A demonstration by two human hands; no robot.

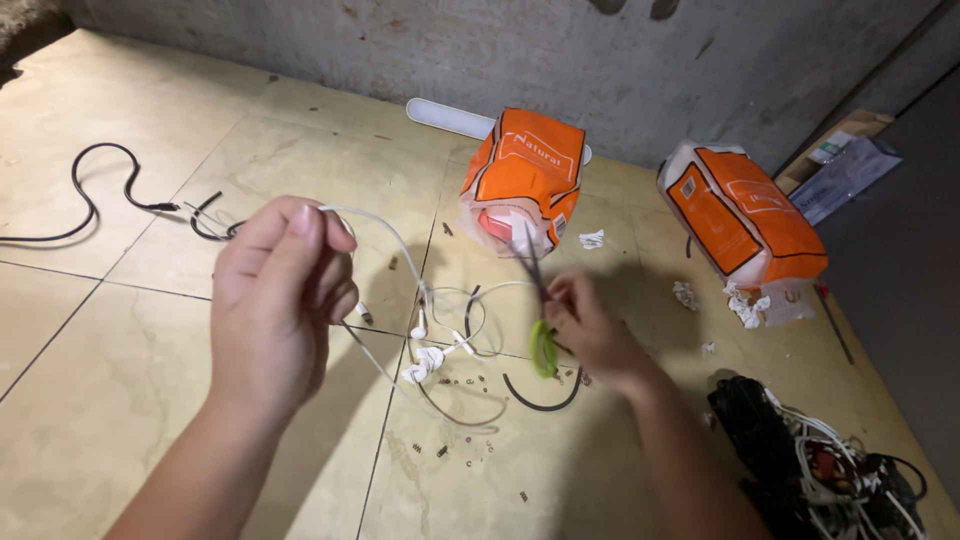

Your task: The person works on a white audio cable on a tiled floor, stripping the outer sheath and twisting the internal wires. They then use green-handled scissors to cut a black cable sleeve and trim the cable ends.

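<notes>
- Tiled floor [120,400]: lies beneath both hands, carrying all the items.
- Two orange-and-white bags [525,175]: beyond the right hand, against the wall.
- Tangle of cables [820,465]: just right of the right forearm.
- Black cable [90,190]: on the floor, well beyond the left hand.
- Left hand [275,310]: raised, forearm angled up from below, fingers curled and pinching the white cable [385,232], which arcs from it down to the floor between the hands.
- Right hand [590,325]: lower, closed around green-handled scissors [541,345], blades pointing away towards the nearer bag.
- Small scraps [440,450]: scattered on the floor between the forearms.
</notes>
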